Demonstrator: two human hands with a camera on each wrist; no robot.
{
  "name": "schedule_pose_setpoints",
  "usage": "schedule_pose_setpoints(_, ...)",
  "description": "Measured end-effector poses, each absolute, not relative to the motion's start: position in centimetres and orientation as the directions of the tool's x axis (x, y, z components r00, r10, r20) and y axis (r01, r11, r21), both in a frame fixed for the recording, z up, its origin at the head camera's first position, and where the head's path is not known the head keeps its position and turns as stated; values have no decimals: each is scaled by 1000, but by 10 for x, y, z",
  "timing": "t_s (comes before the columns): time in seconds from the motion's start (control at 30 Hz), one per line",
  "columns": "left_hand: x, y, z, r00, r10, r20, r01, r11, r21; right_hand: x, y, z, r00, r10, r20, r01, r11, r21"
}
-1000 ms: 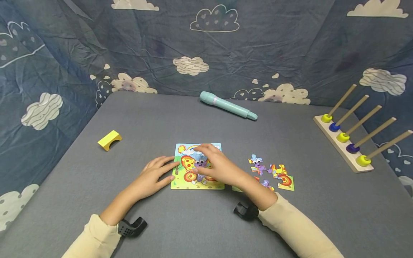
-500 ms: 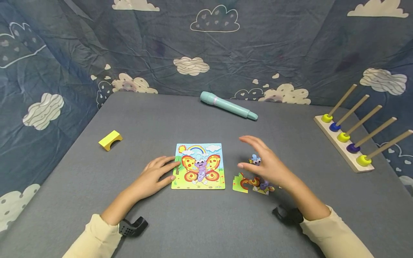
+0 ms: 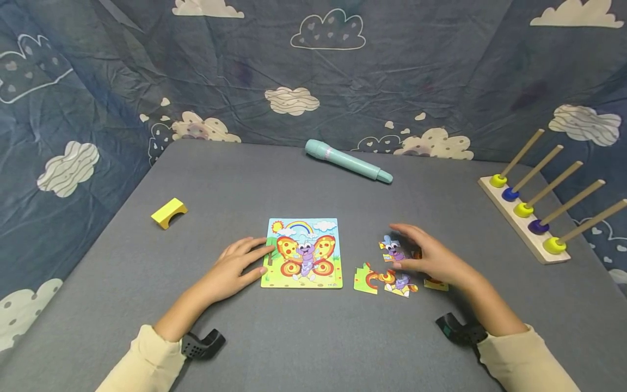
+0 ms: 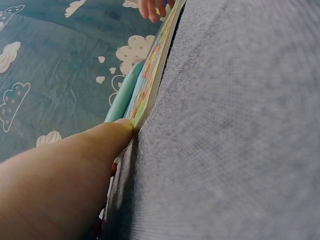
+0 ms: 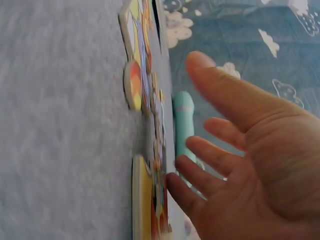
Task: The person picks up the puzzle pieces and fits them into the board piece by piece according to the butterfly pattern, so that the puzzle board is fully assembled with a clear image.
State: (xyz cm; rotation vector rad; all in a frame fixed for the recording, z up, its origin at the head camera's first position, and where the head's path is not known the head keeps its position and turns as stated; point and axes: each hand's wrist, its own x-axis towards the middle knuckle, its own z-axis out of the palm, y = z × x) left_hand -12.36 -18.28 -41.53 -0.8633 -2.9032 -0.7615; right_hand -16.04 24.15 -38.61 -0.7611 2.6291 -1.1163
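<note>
A square butterfly picture board (image 3: 306, 253) lies flat on the grey table. My left hand (image 3: 229, 275) rests with spread fingers on its left edge; in the left wrist view the thumb (image 4: 117, 135) touches the board's corner. Loose jigsaw pieces lie right of the board, among them a green and red piece (image 3: 364, 280) and a purple-faced piece (image 3: 391, 249). Over the right-hand pieces hovers my right hand (image 3: 436, 258), fingers apart and gripping nothing, partly covering them. The right wrist view shows that hand (image 5: 250, 150) beside the pieces (image 5: 134, 85).
A teal toy microphone (image 3: 349, 162) lies toward the back of the table. At the left is a yellow arched block (image 3: 168, 213). A wooden peg stand (image 3: 524, 220) with yellow, blue and purple beads stands at the right. Behind hangs a cloud-patterned cloth (image 3: 245, 65).
My right hand has moved right from over the butterfly board to above the loose pieces, uncovering the picture. My left hand has stayed at the board's left edge.
</note>
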Motion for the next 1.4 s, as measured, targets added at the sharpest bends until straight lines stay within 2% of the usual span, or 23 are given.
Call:
schedule_pose_setpoints(0.23,-123,-183,-415,-846,511,156,520,722,455,-164,251,-390,-842,-536,-64,-348,630,-694)
schedule_pose_setpoints(0.43,-124,-183,-416,-846,510,154,519,725,453,-163,251,-391,-847,-529,-55,-364,652,-665)
schedule_pose_setpoints(0.67,-124,-184,-416,-848,506,155,516,725,457,-165,244,-389,-855,-516,-50,-403,723,-562)
schedule_pose_setpoints(0.93,-123,-183,-415,-848,508,148,515,728,452,-166,242,-389,-848,-528,54,-482,723,-495)
schedule_pose_setpoints(1.2,-123,-182,-414,-849,507,150,514,728,454,-161,227,-373,-860,-492,137,-483,697,-530)
schedule_pose_setpoints(1.4,-123,-182,-414,-852,503,148,510,728,458,-152,199,-352,-839,-502,211,-526,648,-551)
